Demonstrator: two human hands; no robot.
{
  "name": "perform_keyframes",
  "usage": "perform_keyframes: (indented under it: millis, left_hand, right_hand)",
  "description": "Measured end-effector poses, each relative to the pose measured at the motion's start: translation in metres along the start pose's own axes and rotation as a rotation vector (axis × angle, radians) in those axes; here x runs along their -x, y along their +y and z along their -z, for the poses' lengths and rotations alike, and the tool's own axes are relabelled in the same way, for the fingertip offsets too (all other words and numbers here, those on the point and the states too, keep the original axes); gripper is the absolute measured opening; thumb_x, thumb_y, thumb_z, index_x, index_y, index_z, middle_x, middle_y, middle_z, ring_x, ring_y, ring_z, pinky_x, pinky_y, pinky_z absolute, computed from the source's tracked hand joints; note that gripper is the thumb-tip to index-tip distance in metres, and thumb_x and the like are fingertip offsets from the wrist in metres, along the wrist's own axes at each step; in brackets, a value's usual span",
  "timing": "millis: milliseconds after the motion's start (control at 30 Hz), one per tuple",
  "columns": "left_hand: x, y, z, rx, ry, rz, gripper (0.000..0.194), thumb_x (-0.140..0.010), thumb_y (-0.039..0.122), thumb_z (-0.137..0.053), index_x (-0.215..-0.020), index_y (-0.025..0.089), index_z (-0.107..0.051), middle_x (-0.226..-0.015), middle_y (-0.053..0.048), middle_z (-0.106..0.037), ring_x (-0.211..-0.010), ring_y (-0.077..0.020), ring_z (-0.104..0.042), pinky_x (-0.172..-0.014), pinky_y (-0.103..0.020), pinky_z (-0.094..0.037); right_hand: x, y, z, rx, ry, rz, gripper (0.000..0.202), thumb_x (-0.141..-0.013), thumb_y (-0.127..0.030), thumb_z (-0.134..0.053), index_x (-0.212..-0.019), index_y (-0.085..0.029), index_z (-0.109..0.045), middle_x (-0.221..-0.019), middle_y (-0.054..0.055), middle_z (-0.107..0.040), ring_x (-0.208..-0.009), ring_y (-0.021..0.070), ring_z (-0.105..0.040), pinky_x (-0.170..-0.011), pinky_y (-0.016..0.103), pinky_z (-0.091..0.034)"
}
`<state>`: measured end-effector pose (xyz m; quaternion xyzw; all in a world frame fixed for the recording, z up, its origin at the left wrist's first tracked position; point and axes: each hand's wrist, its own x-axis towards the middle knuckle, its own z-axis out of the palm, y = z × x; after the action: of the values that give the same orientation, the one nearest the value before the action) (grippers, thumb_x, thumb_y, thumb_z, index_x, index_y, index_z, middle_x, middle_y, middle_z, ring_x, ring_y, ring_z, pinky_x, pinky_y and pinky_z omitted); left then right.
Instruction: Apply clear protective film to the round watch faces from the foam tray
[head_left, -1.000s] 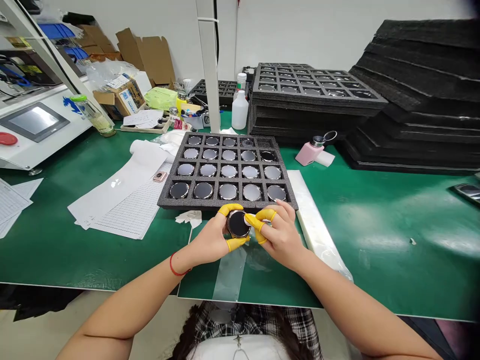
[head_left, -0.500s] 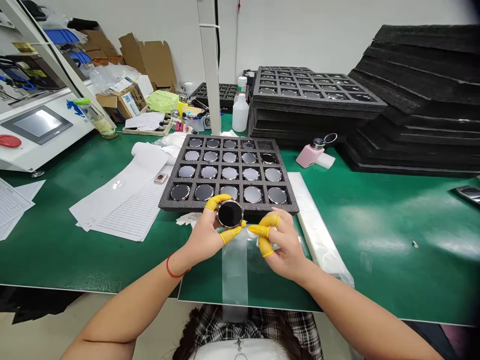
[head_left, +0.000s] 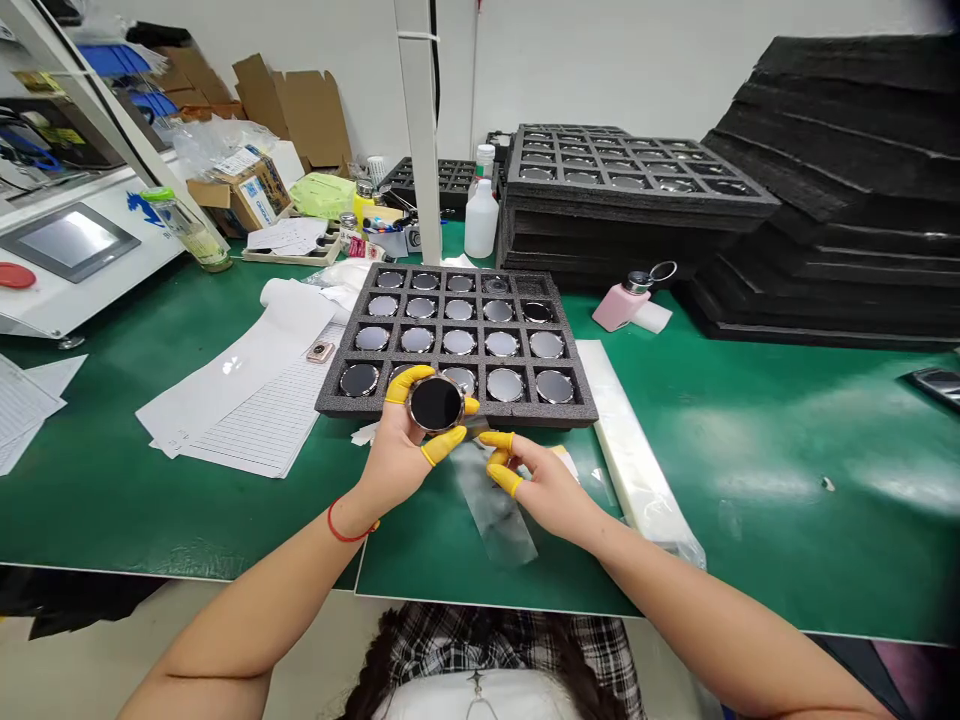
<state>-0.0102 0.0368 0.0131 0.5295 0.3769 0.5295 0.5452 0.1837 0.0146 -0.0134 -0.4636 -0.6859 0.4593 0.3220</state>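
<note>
One black-faced disc (head_left: 436, 403) lies between the left fingers (head_left: 406, 383).

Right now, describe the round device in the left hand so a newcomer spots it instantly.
On the green table, find the black foam tray at centre. By its near edge, the left hand, wearing yellow finger covers, grips a round device with a black face and shiny rim. Unlike the round pieces seated in the tray's pockets, it is held in the fingers.
</note>
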Motion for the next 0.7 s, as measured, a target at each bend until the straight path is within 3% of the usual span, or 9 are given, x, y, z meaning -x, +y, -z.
perform_keyframes:
  millis: [100, 233, 367, 500, 700]
  left_hand:
    - [0.001, -0.003, -0.001, 0.0, -0.066, 0.053, 0.061, -0.075, 0.023, -0.073, -0.121, 0.026, -0.033, -0.117, -0.005, -0.058, -0.109, -0.022, -0.064, -0.101, -0.04, -0.046]
    - [0.006, -0.006, -0.002, -0.121, -0.104, 0.06, 0.059, -0.076, 0.021, -0.072, -0.122, 0.026, -0.036, -0.12, -0.007, -0.056, -0.113, -0.0221, -0.061, -0.104, -0.042, -0.044]
    - [0.003, -0.003, 0.001, -0.125, -0.031, -0.032, 0.059, -0.075, 0.021, -0.073, -0.121, 0.026, -0.036, -0.12, -0.006, -0.056, -0.113, -0.0223, -0.061, -0.105, -0.043, -0.044]
    - [0.001, 0.001, 0.003, -0.025, 0.006, -0.035, 0.06, -0.074, 0.021, -0.074, -0.121, 0.028, -0.036, -0.119, -0.004, -0.055, -0.109, -0.0217, -0.063, -0.1, -0.042, -0.049]
    - [0.009, 0.0, -0.001, -0.026, -0.136, 0.038, 0.059, -0.076, 0.021, -0.073, -0.122, 0.028, -0.035, -0.115, -0.005, -0.059, -0.105, -0.022, -0.066, -0.098, -0.041, -0.052]
  right_hand:
    - [-0.004, 0.0, 0.001, -0.289, 0.008, -0.173, 0.035, -0.083, -0.027, -0.056, -0.116, -0.017, -0.056, -0.08, 0.0, -0.057, -0.073, 0.0134, -0.054, -0.067, 0.029, -0.047]
    - [-0.004, -0.006, 0.003, -0.471, 0.008, -0.219, 0.047, -0.077, -0.025, -0.063, -0.122, -0.016, -0.05, -0.075, -0.003, -0.053, -0.069, 0.011, -0.05, -0.063, 0.026, -0.043]
    - [-0.001, -0.011, 0.005, -0.512, -0.002, -0.157, 0.057, -0.074, -0.023, -0.064, -0.127, -0.018, -0.042, -0.074, -0.004, -0.053, -0.068, 0.0111, -0.049, -0.064, 0.026, -0.042]
    - [-0.002, -0.013, 0.008, -0.513, 0.034, -0.1, 0.058, -0.076, -0.025, -0.063, -0.129, -0.019, -0.039, -0.076, -0.003, -0.053, -0.069, 0.0116, -0.048, -0.063, 0.026, -0.041]
    - [-0.001, -0.011, 0.008, -0.454, -0.015, -0.095, 0.058, -0.077, -0.023, -0.061, -0.13, -0.02, -0.038, -0.075, -0.003, -0.054, -0.069, 0.0121, -0.05, -0.064, 0.027, -0.043]
